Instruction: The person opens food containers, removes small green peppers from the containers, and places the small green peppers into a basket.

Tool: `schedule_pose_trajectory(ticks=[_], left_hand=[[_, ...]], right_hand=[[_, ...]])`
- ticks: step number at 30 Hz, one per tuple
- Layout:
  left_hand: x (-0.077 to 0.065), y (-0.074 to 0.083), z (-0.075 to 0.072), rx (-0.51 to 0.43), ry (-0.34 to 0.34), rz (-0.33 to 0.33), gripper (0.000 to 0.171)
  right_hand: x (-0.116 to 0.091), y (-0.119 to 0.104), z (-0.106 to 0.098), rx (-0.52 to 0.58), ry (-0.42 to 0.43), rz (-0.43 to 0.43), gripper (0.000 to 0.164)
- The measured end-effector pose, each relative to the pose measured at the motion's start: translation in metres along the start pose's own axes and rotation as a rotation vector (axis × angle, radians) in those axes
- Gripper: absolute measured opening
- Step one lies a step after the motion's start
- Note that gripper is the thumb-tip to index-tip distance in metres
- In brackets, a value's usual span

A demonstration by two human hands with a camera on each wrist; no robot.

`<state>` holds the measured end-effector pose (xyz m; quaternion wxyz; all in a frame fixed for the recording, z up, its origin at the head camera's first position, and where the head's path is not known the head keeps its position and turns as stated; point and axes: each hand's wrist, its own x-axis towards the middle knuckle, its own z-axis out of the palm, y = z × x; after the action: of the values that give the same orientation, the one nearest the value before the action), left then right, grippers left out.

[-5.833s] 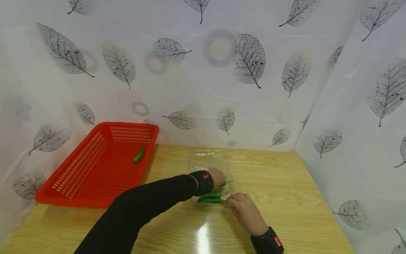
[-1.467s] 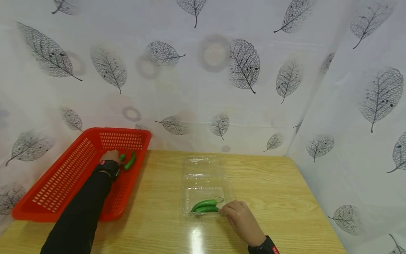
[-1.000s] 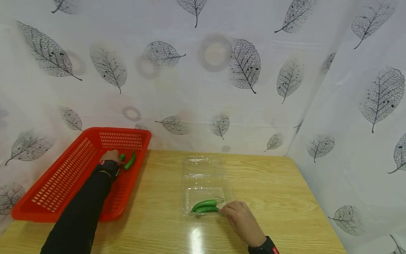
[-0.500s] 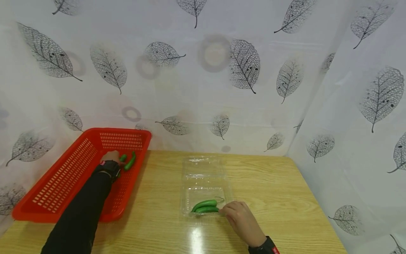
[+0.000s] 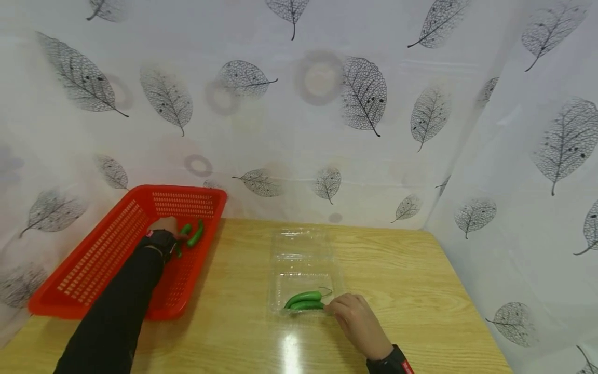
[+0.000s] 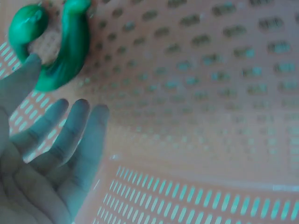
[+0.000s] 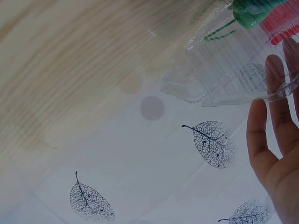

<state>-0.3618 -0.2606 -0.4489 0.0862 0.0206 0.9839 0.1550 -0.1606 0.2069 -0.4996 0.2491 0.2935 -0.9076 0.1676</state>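
Note:
Inside the red basket (image 5: 159, 306), my left hand (image 5: 164, 224) lies over the floor with fingers spread. Its thumb (image 6: 23, 81) reaches across a green chili pepper (image 5: 186, 228) in the left wrist view, while the other fingers stay clear of it. A second green chili pepper (image 5: 195, 234) lies just right of that one. My right hand (image 5: 357, 319) pinches the near right corner of a clear plastic clamshell box (image 5: 289, 283), its lid folded back. Two green chili peppers (image 5: 303, 298) lie side by side along the box's near wall, stems toward that hand.
The basket stands at the left on a wooden table (image 5: 397, 270), its slotted walls rising around my left hand. A white leaf-print curtain (image 5: 280, 124) hangs behind the table and along its right side.
My left hand was at the box with a pepper and has moved left into the basket, where two peppers lie instead of one. My right hand has stayed at the box corner.

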Motion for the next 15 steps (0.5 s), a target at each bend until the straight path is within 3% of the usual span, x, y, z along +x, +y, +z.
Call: schedule_pose_trajectory(ticks=[4,8,10,15], left_hand=[[0.009,-0.009,-0.011,0.024,-0.028,0.054,0.03],[0.012,-0.013,-0.023,0.027,-0.042,0.106,0.052],[0.012,-0.014,-0.027,0.043,-0.038,0.139,0.054],[-0.007,0.007,-0.041,0.086,0.03,0.249,0.049]], right_hand=[[0.001,0.0,-0.001,-0.012,0.001,0.002,0.036],[0.003,0.0,-0.002,-0.018,-0.004,0.001,0.036],[0.003,-0.001,-0.002,-0.017,0.0,-0.003,0.036],[0.001,-0.002,-0.002,-0.011,0.018,-0.03,0.037]])
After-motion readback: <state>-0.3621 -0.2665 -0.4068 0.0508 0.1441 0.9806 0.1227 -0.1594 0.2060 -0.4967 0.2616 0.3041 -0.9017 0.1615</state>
